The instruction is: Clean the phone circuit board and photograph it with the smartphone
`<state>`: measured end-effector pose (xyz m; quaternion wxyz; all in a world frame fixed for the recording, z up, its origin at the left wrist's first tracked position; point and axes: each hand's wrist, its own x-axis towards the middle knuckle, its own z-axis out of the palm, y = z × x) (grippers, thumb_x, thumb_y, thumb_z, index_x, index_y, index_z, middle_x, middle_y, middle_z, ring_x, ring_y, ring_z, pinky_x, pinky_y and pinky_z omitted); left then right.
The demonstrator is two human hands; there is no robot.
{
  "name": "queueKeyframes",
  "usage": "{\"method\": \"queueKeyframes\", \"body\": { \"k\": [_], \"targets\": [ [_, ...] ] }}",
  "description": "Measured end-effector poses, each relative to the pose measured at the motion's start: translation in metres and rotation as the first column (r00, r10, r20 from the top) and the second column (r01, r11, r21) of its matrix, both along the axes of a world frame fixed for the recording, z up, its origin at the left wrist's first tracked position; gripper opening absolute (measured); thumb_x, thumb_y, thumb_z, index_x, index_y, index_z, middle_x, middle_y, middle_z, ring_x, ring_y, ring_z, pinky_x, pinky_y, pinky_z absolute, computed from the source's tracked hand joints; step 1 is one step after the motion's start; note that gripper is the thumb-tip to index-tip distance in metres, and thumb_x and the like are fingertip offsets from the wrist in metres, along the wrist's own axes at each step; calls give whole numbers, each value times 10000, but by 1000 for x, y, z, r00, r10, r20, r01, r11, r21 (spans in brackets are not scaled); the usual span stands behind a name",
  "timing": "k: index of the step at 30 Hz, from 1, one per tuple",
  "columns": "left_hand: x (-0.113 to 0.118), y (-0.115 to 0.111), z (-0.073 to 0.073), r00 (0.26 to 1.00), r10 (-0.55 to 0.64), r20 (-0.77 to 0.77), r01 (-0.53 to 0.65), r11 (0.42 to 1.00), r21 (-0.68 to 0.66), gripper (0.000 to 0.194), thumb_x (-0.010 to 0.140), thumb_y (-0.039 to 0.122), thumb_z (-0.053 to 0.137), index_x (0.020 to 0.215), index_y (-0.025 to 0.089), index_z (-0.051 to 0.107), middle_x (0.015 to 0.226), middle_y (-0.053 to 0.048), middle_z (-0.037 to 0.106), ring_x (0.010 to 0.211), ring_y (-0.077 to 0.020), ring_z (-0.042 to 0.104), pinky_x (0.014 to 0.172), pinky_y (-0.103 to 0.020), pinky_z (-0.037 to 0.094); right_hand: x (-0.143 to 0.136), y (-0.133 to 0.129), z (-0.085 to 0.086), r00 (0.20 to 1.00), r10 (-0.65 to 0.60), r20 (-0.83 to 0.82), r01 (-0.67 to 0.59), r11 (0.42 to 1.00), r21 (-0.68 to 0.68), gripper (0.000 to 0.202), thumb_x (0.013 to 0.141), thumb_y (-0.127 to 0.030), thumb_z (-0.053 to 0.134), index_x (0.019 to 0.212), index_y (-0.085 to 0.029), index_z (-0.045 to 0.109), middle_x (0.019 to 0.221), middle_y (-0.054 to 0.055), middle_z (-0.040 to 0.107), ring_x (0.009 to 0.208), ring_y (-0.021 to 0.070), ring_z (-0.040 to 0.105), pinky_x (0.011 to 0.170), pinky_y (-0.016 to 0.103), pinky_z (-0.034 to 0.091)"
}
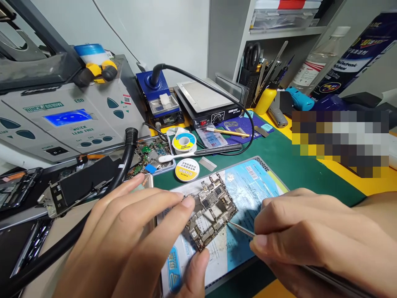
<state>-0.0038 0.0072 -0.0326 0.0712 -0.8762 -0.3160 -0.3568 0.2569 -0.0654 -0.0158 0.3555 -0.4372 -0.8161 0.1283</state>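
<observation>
Currently pinching phone logic board [212, 207] over blue-and-white printed pad [257, 186] with left hand [133, 231], gripping pointed metal tool [243, 229] in right hand [297, 236] with tip at board's edge, apparently probing, likely needing steady, light contact next.

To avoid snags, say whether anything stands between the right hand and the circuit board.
Nothing visible, bar the metal tool in the right hand, its tip at the circuit board; the left hand is off that line.

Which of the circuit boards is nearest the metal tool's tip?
The board held in the left hand, over the printed pad; the tool in the right hand ends at its edge. Other boards lie heaped in the tray behind.
</observation>
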Motion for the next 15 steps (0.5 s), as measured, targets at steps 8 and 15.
{"method": "queueKeyframes", "body": {
  "k": [8, 15],
  "targets": [
    [-1, 2, -1, 1000, -24, -1, 24, 999, 42, 565, 786, 304, 730, 1337, 241, 623, 1187, -63, 687, 1148, -275, 670, 1216, -502, 479, 0, 5, 1, 995, 68, 66, -74, 993, 88, 176, 1027, -399, 674, 936, -249, 676, 746, 44, 616, 626, 196, 651, 537, 290, 538],
    [0, -6, 9, 999, -33, -22, 32, 997, -64, 614, 760, 178, 762, 1330, 201, 536, 1235, -100, 670, 1212, -303, 642, 1228, -572, 465, -7, 21, -6, 986, 140, 95, -150, 983, 110, 350, 986, -576, 684, 904, -236, 680, 764, 60, 633, 639, 188, 652, 510, 260, 523]
  ]
}}
